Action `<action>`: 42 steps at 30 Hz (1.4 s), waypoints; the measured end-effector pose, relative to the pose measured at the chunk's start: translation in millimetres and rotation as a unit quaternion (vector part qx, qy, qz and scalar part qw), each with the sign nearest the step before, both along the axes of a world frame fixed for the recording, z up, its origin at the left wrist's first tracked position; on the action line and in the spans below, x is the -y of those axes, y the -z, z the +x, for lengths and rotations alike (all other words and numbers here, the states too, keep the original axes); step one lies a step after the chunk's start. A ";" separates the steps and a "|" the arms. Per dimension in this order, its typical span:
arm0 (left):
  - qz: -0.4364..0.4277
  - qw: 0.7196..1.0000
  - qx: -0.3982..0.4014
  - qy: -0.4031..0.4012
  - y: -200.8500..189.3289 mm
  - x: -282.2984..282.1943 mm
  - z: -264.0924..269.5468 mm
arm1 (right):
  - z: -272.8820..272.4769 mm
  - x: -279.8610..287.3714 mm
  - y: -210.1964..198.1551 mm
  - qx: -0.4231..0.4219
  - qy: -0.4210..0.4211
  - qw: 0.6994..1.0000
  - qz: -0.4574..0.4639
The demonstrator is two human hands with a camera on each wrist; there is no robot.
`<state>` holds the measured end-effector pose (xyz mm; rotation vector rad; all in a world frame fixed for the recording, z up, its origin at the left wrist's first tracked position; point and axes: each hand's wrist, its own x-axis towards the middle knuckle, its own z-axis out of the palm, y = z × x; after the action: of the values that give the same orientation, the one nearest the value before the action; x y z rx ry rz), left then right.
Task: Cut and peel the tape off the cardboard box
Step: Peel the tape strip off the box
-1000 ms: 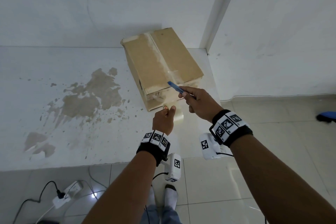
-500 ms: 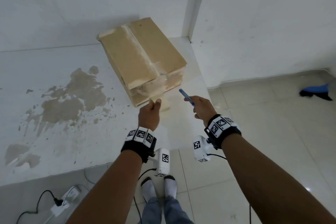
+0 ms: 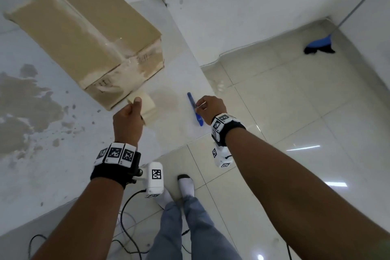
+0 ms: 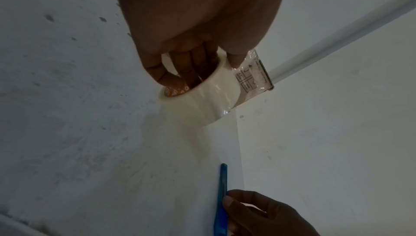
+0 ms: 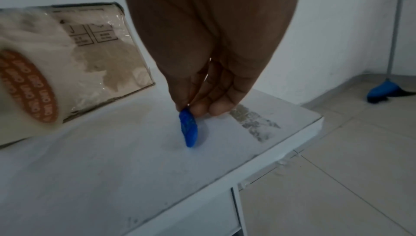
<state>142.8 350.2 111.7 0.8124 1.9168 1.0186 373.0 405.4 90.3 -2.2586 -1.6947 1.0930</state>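
Note:
A brown cardboard box (image 3: pixel 84 34) with clear tape along its top seam and front face stands on the white table (image 3: pixel 52 175). My left hand (image 3: pixel 128 116) grips a roll of clear tape (image 3: pixel 147 107) just in front of the box, fingers inside the core (image 4: pixel 193 72), thumb outside. The roll's orange core (image 5: pixel 29 86) shows in the right wrist view beside the box's front face (image 5: pixel 96 51). My right hand (image 3: pixel 207 107) pinches a blue cutter (image 3: pixel 195 110) whose far end lies low on the table (image 5: pixel 190 133), right of the roll (image 4: pixel 202 101). The cutter (image 4: pixel 221 200) also shows beside my right fingers.
The table's front edge and right corner (image 5: pixel 315 120) lie close to my right hand. A tiled floor (image 3: pixel 295 101) spreads to the right, with a blue broom (image 3: pixel 320 43) by the wall. Cables (image 3: pixel 126 217) and my socked feet (image 3: pixel 185 186) are below the table edge. A brown stain (image 3: pixel 23 95) marks the tabletop.
My right hand has drawn the blue cutter back from the box's front edge and lowered it to the table. My left hand keeps holding the tape roll. The head view has swung right.

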 end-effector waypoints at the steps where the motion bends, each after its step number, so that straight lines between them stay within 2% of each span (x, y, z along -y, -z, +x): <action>1: -0.003 1.000 0.003 -0.002 0.2 0.2 0.3 | 0.7 -0.3 1.5 0.000 -0.004 1.000 0.004; 5: -0.003 1.000 0.009 -0.005 -4.8 1.8 -0.5 | -2.5 -7.3 -8.1 -0.007 -0.002 0.999 0.036; 8: 0.004 1.000 0.010 -0.006 -13.7 2.7 -1.7 | -24.8 -26.9 -34.8 -0.062 -0.053 0.988 0.135; 10: 0.007 1.000 0.009 -0.007 -19.3 3.9 -1.7 | -50.6 -46.2 -60.5 -0.108 -0.134 0.960 0.223; 13: 0.022 1.000 -0.017 0.011 -27.5 7.2 -3.1 | -92.6 -77.8 -99.2 -0.124 -0.289 0.893 0.321; 15: 0.028 0.997 -0.056 0.036 -31.2 10.0 -4.5 | -115.6 -96.0 -119.0 -0.088 -0.385 0.861 0.320; 17: 0.025 0.996 -0.068 0.051 -35.1 13.2 -5.1 | -130.4 -108.7 -131.3 -0.003 -0.473 0.837 0.276; 20: 0.021 0.996 -0.065 0.062 -37.0 17.7 -6.7 | -137.8 -115.7 -138.2 0.108 -0.551 0.793 0.238; 23: 0.021 0.998 -0.041 0.047 -39.0 19.6 -7.4 | -142.4 -118.9 -140.4 0.151 -0.582 0.764 0.236; 28: 0.017 0.999 -0.010 0.031 -44.3 16.5 -2.9 | -146.9 -123.7 -137.4 0.176 -0.604 0.737 0.245; 34: 0.011 0.999 -0.005 0.033 -41.8 15.4 -5.0 | -143.2 -125.3 -118.6 0.147 -0.611 0.714 0.309; 38: 0.008 1.000 0.000 0.030 -38.6 13.6 -6.2 | -142.1 -126.1 -108.4 0.136 -0.604 0.705 0.347; 42: 0.011 0.999 0.003 0.035 -43.2 11.2 -4.2 | -140.3 -124.6 -102.1 0.116 -0.586 0.712 0.369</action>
<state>138.7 339.0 154.9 0.8808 1.8623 0.9995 232.7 530.1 192.4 -0.6837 -2.9853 -0.0094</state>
